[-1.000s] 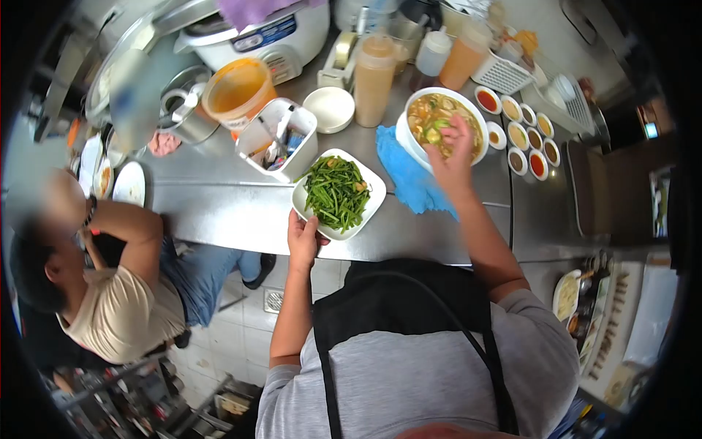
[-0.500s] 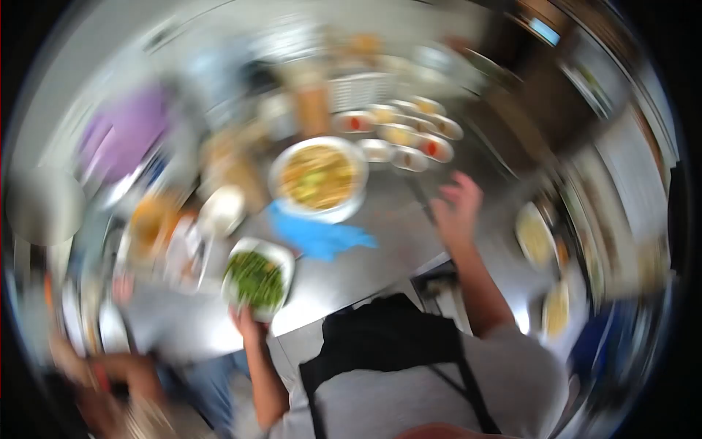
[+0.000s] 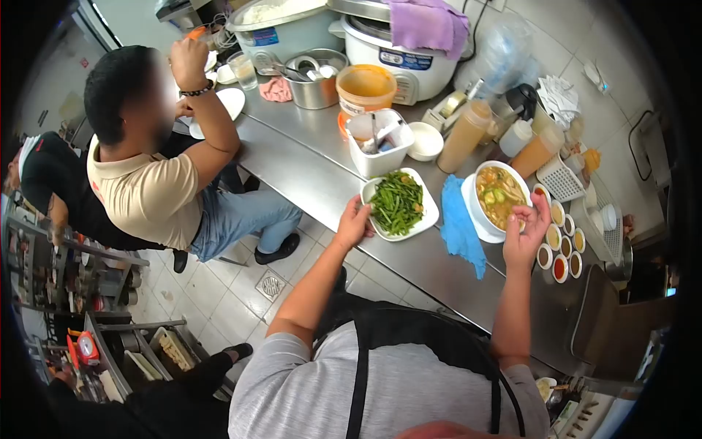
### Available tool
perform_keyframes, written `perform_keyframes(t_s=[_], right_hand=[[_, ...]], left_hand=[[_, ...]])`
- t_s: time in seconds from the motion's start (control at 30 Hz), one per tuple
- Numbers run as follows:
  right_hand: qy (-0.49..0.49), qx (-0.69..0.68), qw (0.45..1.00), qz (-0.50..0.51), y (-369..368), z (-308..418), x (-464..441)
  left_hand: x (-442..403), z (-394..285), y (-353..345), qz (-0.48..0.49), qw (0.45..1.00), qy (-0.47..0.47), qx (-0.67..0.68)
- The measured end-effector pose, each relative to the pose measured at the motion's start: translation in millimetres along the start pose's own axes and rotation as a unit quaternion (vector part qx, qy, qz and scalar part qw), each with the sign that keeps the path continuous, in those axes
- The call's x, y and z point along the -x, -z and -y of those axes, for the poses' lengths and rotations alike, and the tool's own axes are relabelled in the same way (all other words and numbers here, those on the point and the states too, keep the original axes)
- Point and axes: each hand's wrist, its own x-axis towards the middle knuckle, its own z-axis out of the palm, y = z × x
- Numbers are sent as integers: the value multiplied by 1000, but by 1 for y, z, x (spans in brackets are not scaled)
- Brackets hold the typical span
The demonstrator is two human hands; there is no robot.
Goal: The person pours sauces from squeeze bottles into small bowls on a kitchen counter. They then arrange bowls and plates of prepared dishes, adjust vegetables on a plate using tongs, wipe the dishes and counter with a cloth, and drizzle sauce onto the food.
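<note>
Steel surface in a crowded kitchen: with twelve at the top of the view, your left hand pinches the rim of a square plate at about eight o'clock; whether the plate is raised cannot be told. Soft greens fill it, probably slick with oil and apt to slide if tilted. Light but stiff, the dish looks likely to chip if knocked; level grips at nine and three should steady it. Just beside it are a white container at eleven and a blue cloth near four. Past the cloth, at three, a soup bowl appears heavier, perhaps hot and quick to spill, best borne from beneath. Your right hand curls loosely, fingers apart, at the bowl's five o'clock; contact is unclear.
</note>
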Motion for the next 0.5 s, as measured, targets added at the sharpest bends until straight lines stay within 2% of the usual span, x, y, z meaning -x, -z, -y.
perform_keyframes(t_s=[0.07, 0.13, 0.17, 0.23, 0.3, 0.33, 0.4, 0.43, 0.5], right_hand=[[28, -9, 999, 30, -26, 7, -18], [39, -19, 998, 40, -59, 18, -38], [14, -28, 998, 59, -79, 25, -47], [-31, -44, 994, 91, -119, 39, -69], [-37, -66, 983, 167, -168, 53, -94], [-37, -59, 976, 206, -195, 62, -105], [-78, -38, 953, 289, -248, 76, -124], [-48, -42, 946, 318, -280, 68, -130], [-58, -20, 911, 408, -338, 63, -147]], left_hand=[[4, -13, 17, 1, 999, 33, -43], [-1, -28, 57, 13, 989, -15, -145], [-3, -39, 83, 20, 979, -38, -197], [-11, -77, 145, 21, 976, -21, -214], [-17, -118, 208, -42, 958, -44, -279], [-22, -131, 242, -81, 953, -89, -278], [-10, -178, 276, -133, 964, -88, -211], [-10, -188, 302, -158, 965, -67, -200], [7, -208, 319, -6, 999, -27, -35]])
